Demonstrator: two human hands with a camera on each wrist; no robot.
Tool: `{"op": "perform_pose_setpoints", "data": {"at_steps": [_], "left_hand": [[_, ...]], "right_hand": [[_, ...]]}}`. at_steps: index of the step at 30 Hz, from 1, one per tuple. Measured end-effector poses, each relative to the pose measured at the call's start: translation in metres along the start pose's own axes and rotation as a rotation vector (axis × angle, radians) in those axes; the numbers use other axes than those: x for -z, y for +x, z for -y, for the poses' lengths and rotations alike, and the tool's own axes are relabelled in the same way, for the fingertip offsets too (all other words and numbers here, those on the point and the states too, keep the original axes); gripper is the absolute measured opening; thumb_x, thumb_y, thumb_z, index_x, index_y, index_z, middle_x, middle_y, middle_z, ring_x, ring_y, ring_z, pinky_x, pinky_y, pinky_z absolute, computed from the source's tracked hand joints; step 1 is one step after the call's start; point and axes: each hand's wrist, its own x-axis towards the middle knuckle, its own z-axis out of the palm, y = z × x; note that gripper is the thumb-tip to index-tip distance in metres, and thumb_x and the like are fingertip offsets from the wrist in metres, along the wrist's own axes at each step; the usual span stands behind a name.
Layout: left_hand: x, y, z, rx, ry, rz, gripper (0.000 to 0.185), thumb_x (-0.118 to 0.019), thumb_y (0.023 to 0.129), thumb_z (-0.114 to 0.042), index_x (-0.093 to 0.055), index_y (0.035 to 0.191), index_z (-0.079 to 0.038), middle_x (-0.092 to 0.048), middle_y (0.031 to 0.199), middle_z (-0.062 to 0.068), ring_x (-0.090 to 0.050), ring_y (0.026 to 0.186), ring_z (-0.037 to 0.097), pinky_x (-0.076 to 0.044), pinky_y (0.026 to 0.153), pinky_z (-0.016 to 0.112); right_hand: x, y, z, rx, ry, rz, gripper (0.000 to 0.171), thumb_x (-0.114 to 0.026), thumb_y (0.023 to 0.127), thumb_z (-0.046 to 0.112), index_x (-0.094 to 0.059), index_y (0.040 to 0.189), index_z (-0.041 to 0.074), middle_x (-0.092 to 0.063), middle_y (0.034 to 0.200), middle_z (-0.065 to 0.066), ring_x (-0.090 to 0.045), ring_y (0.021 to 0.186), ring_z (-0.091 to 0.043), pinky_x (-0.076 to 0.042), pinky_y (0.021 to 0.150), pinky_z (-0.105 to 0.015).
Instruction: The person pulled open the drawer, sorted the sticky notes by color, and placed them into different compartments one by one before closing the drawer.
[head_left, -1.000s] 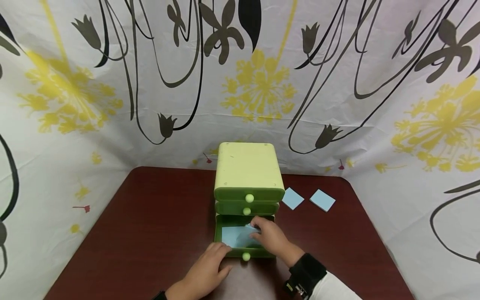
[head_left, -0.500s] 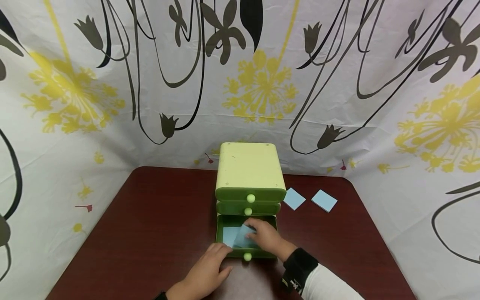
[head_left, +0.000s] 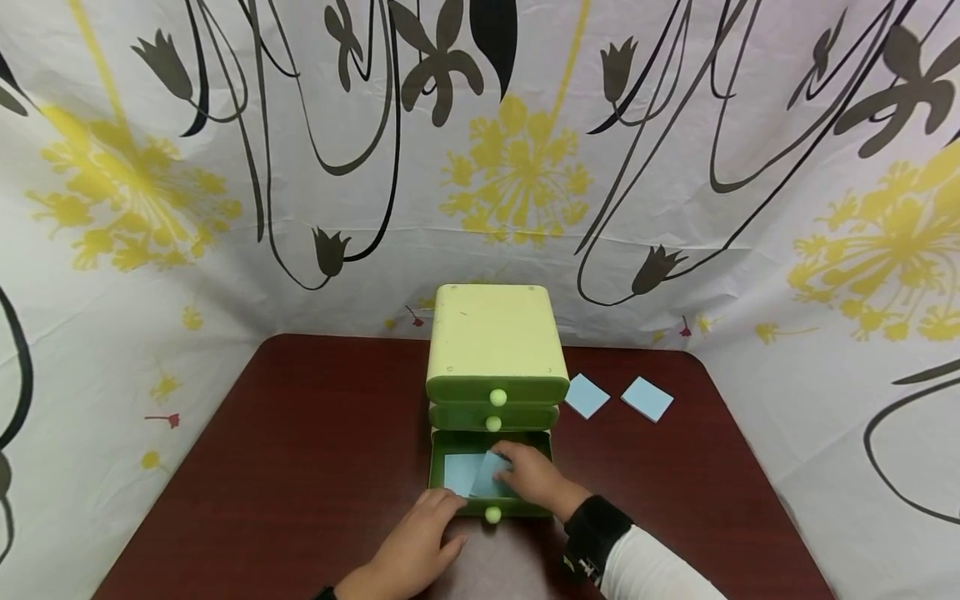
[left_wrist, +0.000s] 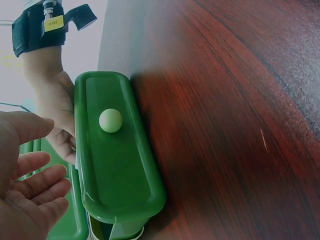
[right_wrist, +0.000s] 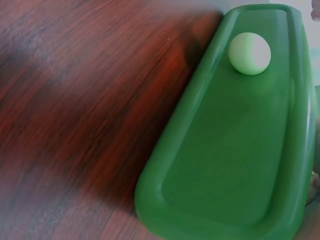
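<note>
Right hand [head_left: 534, 479] pinches a blue note [head_left: 491, 477], apparently, inside the open bottom drawer [head_left: 489, 505] near the worktop's front edge | left hand [head_left: 420, 542], fingers relaxed, steadies the drawer front | advice: lay the note flat, then withdraw.

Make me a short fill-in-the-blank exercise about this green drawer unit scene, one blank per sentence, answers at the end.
1. Of the small green plastic drawer unit, only the ____ drawer is pulled out.
2. The right hand reaches into the open drawer and touches a light ____ square paper note.
3. On the dark red wooden table, ____ more blue notes lie to the right of the unit.
4. The left hand rests against the open drawer's ____ panel.

Missing words: bottom; blue; two; front
</note>
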Motion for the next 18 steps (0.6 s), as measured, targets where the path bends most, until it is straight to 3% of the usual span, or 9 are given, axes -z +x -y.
{"op": "perform_pose_setpoints", "data": {"at_steps": [10, 18], "left_hand": [[-0.004, 0.003, -0.001, -0.032, 0.020, -0.026, 0.033, -0.070, 0.088, -0.016, -0.061, 0.119, -0.006, -0.058, 0.114, -0.001, -0.054, 0.108, 0.018, -0.050, 0.088, 0.034], [-0.007, 0.005, -0.002, -0.040, 0.022, -0.022, 0.033, -0.070, 0.088, -0.016, -0.060, 0.118, -0.006, -0.059, 0.113, 0.001, -0.054, 0.107, 0.017, -0.050, 0.087, 0.034]], "right_hand": [[0.001, -0.001, -0.006, -0.075, -0.082, -0.017, 0.045, -0.066, 0.090, 0.010, -0.054, 0.131, -0.006, -0.056, 0.128, -0.024, -0.056, 0.115, -0.039, -0.049, 0.090, -0.051], [0.005, -0.008, -0.015, -0.053, -0.035, -0.053, 0.043, -0.065, 0.091, 0.010, -0.055, 0.128, -0.009, -0.056, 0.126, -0.026, -0.055, 0.115, -0.041, -0.048, 0.091, -0.053]]}}
